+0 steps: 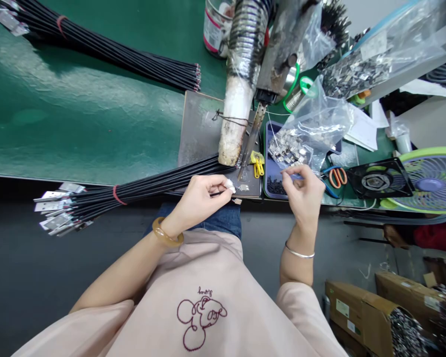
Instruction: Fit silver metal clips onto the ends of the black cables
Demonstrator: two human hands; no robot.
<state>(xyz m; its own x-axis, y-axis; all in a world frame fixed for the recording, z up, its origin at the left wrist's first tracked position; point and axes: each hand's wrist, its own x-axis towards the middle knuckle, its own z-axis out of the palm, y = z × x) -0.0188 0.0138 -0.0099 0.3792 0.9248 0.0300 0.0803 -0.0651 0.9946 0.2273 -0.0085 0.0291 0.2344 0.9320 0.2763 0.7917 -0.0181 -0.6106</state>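
Observation:
My left hand [202, 201] is closed on a thin black cable, with a white covering on a fingertip. Just past those fingers, at the board's front edge, lies a small metal connector [242, 188]. A bundle of black cables [159, 182] tied with a red band runs behind this hand, its metal plugs [55, 208] hanging out at the left. My right hand [304, 191] is pinched above the front of a blue tray [266, 171]; what its fingertips hold, if anything, is too small to tell. Small metal shells [290, 148] and tiny black pieces [275, 186] fill the tray.
A duct [238, 94] and a soldering iron [253, 136] hang over the grey board [198, 129]. Nearby are a yellow clip [258, 166], orange-handled scissors [337, 177], a black fan [381, 181] and a solder spool [296, 96]. Another cable bundle [115, 52] lies at the back left.

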